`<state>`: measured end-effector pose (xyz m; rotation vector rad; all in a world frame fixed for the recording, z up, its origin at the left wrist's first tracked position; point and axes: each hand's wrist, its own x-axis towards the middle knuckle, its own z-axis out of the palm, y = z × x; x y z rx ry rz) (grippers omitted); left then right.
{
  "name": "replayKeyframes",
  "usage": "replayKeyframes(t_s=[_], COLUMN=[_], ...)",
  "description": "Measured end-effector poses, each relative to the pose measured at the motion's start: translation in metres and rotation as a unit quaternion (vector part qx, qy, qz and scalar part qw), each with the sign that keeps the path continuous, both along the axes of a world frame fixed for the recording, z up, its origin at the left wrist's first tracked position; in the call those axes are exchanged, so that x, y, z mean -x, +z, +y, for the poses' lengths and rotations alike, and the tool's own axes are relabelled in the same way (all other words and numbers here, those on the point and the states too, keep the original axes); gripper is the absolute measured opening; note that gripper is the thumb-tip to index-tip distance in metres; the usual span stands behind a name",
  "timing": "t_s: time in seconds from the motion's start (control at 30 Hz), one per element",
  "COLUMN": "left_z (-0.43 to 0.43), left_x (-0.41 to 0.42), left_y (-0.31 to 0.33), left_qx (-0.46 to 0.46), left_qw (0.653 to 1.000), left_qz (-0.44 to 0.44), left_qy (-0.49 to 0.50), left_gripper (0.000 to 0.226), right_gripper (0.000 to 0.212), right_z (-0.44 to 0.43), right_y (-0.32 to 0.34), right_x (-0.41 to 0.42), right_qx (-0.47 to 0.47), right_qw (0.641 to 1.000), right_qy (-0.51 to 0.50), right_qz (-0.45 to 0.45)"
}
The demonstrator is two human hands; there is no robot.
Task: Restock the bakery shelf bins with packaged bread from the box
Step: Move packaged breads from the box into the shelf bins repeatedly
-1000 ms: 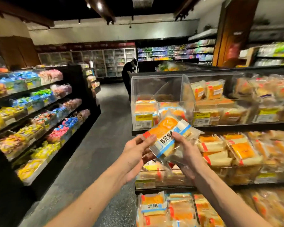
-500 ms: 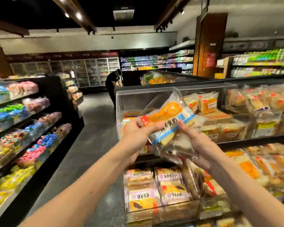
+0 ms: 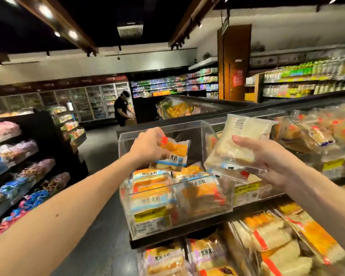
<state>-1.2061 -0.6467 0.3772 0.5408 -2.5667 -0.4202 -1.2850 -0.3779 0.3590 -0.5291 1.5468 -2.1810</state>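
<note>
Two long, bare forearms are shown, uncovered to the frame's edge. The slender left forearm (image 3: 74, 204) is marked by one small dark mole (image 3: 57, 215) (roughly midway along). The bare left hand (image 3: 147, 148) and the bare right hand (image 3: 267, 162) are seen uncovered.

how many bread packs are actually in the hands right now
2. One orange-labelled pack in the left hand, over the clear bin; one pale pack, back side facing the camera, in the right hand. A further pack could be hidden behind it.

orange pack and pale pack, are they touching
Apart. The head view shows a plain gap between the orange pack, gripped by the left hand, and the pale pack held in the right hand.
</note>
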Motion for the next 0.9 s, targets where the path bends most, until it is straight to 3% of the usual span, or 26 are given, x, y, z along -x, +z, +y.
replayKeyframes(t_s=[0.07, 0.2, 0.37, 0.57, 0.63, 0.67, 0.73, 0.8, 0.9], left_z=[-0.005, -0.007, -0.011, -0.028, -0.03, -0.03, -0.028, -0.024, -0.017], left_x=[0.025, 0.07, 0.083, 0.104, 0.104, 0.104, 0.102, 0.102, 0.102], left_y=[-0.003, -0.014, -0.038, -0.069, -0.071, -0.071, -0.069, -0.069, -0.073], left_qx=[0.008, -0.082, 0.031, -0.098, -0.023, 0.06, 0.269, 0.414, 0.46], left_qw=[1.0, 0.994, 0.985, 0.989, 0.992, 0.988, 0.947, 0.89, 0.861], left_qz=[-0.022, 0.028, -0.021, -0.064, -0.097, -0.117, -0.159, -0.174, -0.189], left_qy=[-0.02, -0.063, -0.166, -0.095, -0.083, -0.083, -0.078, -0.073, -0.108], left_gripper=[0.04, 0.044, 0.03, 0.043, 0.045, 0.045, 0.051, 0.056, 0.04], right_gripper=[0.058, 0.052, 0.039, 0.043, 0.047, 0.044, 0.036, 0.034, 0.033], right_z=[-0.006, -0.021, -0.033, -0.036, -0.036, -0.036, -0.036, -0.037, -0.037], right_y=[-0.002, -0.003, -0.01, -0.005, -0.003, -0.003, -0.003, -0.004, -0.004], right_x=[0.003, 0.002, -0.009, -0.015, -0.015, -0.015, -0.015, -0.016, -0.017], right_qx=[-0.005, 0.002, 0.005, -0.023, -0.042, -0.046, -0.047, -0.046, -0.049], right_qw=[1.0, 0.999, 0.999, 0.999, 0.998, 0.998, 0.998, 0.998, 0.998], right_qy=[-0.013, -0.036, -0.052, -0.042, -0.041, -0.04, -0.037, -0.034, -0.039], right_qz=[0.011, 0.006, -0.007, 0.007, 0.016, 0.017, 0.013, 0.006, -0.007])
